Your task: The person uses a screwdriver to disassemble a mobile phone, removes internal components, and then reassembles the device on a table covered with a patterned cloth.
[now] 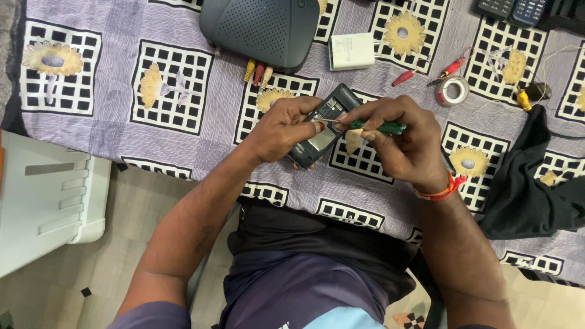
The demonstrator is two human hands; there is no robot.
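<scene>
Green-handled screwdriver [379,127], pinched in right hand [399,143]; tip at opened phone [322,127], gripped by left hand [283,129] above table [183,137]. Risk: tip slips, scratching the board or pricking a finger.

Bright and even all over, soft daylight, only faint shadows under the hands [341,131]. Sharp in the middle, slightly bent near corners.

A grey set-top box [259,30], white charger [351,51], tape roll [453,91] and black cloth [530,183] lie on the patterned tablecloth [109,131].
</scene>
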